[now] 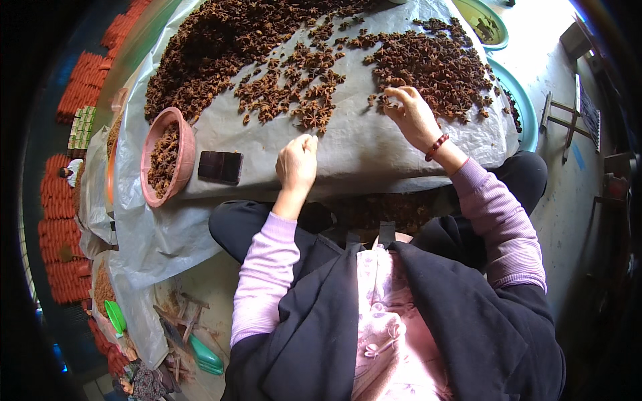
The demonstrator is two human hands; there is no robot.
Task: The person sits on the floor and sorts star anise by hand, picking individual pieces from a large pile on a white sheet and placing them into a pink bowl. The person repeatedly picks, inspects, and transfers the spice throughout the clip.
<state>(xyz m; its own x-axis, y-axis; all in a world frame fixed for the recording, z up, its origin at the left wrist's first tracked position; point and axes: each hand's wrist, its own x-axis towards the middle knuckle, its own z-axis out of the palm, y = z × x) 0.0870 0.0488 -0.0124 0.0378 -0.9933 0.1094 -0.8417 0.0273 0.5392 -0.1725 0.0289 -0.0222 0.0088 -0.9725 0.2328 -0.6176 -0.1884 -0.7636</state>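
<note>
My left hand (297, 163) is closed, thumb and index finger pressed together, just in front of a loose scatter of dried star anise (293, 82). Whether a small piece sits in its fingertips cannot be made out. Over the left edge of a denser star anise pile (429, 65) is my right hand (414, 118), wearing a red bead bracelet (437, 147). Its thumb and index finger curve around a star anise pod (384, 103); a firm grip on it is not clear. A larger, darker star anise heap (210, 55) covers the far left of the plastic sheet (346, 155).
A pink plastic basket (186, 155) of star anise and a dark phone (220, 167) lie left. At right are a turquoise basin (527, 113), a green basin (501, 27) and a folding stool (572, 118). Stacked red sacks (60, 240) and other people (143, 378) appear far left.
</note>
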